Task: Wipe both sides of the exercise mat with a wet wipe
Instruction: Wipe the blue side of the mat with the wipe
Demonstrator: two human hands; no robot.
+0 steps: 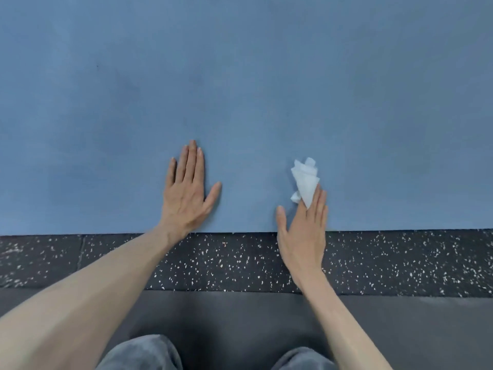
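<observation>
The blue mat point(240, 89) lies flat on the speckled floor point(213, 260). The left hand point(186, 193) presses it flat-fingered near the near edge, likely to stop sliding, while the right hand point(302, 231), fingers straight, pushes the crumpled wipe point(305, 182) across it
</observation>
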